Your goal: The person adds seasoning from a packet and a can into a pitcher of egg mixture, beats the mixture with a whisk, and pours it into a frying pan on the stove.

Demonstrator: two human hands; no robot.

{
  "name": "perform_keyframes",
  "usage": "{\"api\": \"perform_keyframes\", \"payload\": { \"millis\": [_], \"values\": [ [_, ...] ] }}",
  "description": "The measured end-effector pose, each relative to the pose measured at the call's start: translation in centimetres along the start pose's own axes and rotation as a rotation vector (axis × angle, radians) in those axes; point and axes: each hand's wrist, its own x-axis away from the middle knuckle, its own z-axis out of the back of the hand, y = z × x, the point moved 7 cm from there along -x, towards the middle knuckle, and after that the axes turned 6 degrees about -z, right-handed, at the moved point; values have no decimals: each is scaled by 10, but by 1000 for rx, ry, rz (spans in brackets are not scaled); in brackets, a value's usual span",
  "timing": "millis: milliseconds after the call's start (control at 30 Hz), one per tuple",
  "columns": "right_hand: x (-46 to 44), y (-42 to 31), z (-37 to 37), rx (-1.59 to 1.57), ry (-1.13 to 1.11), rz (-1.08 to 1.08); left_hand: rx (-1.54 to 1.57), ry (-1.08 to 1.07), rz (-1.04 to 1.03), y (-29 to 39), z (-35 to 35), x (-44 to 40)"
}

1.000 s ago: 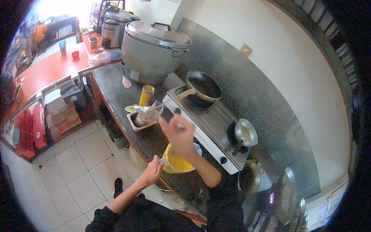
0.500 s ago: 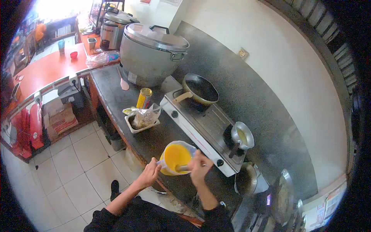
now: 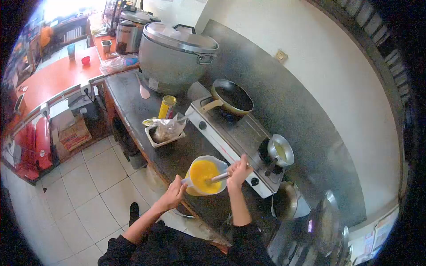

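Jug point(image 3: 218, 162) of yellow liquid point(image 3: 203, 170) is at the near edge of the table point(image 3: 171, 160), just beside the stove point(image 3: 214, 139), probably for easy reach; can't tell if its base rests or hangs. Left hand point(image 3: 174, 195) grip: closed on the jug's handle side, likely to brace it. Right hand point(image 3: 238, 174) grip: closed round the metal tool point(image 3: 220, 177), whisk by the look, its far end down in the liquid. Tray point(image 3: 169, 142) with plastic bag point(image 3: 172, 127) nearby, apart from jug, seemingly leaving elbow room

readable text: none | small steel cooker point(image 3: 129, 39): lettering blurred | yellow can point(image 3: 167, 108): print too small
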Motion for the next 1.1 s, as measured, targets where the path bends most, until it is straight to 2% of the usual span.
{"api": "perform_keyframes", "payload": {
  "millis": [100, 133, 200, 267, 333, 400, 467, 533, 600, 667, 767, 967, 1100],
  "values": [
    [14, 5, 20, 33, 73, 349, 3, -25, -23, 0, 1, 1],
    [48, -10, -10, 70, -31, 416, -23, -36, -46, 8, 5, 1],
    [45, 22, -14, 321, -208, 776, -50, -35, -77, 11, 3, 3],
    [42, 25, -24, 508, -325, 790, -58, 6, -98, 1, 0, 2],
    [42, 5, -57, 601, -387, 446, -91, -21, -134, 5, -1, 5],
    [30, -26, -58, 432, -380, 264, -99, -19, -102, 9, 5, 2],
    [45, -86, -73, 344, -406, 327, -66, 6, 5, 15, 6, 1],
    [49, -132, -77, 201, -349, 279, -28, 0, -2, 11, 4, 1],
    [68, -179, -95, 112, -457, 268, -12, 6, -13, 9, 3, 0],
    [83, -220, -106, 79, -461, 397, -18, 24, -23, 8, 2, 0],
    [97, -263, -118, 60, -511, 514, -84, 6, -148, -16, -8, 2],
    [102, -288, -124, 32, -554, 550, 18, -28, 5, 0, -1, -1],
    [75, -237, -103, -4, -420, 509, -51, 21, -29, 11, 4, 1]
  ]
}}
